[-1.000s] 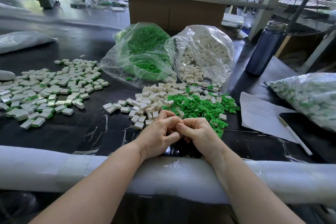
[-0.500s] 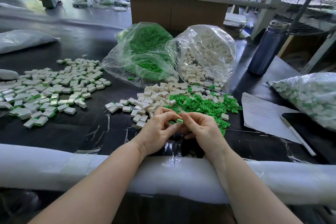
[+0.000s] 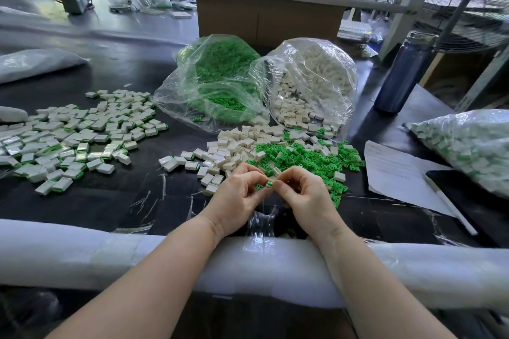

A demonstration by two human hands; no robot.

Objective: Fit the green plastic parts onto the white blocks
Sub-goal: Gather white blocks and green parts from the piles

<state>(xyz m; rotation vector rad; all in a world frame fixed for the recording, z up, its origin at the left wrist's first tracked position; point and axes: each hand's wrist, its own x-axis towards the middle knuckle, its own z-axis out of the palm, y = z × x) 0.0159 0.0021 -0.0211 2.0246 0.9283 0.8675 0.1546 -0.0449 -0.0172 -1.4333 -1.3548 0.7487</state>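
Pinching one white block (image 3: 269, 184) with its green part between them, left hand (image 3: 239, 198) and right hand (image 3: 304, 198) met fingertip to fingertip above the table (image 3: 82, 201), apparently to press the pieces together; loose green parts (image 3: 311, 158) lay just beyond.

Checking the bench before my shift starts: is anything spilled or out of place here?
Mostly routine. The bag of white blocks lies open on its side, blocks spilling onto the table and mixing with the loose green parts. A few green pieces sit among the blocks at the bag's mouth. Torn clear tape is wrinkling up near the padded edge.
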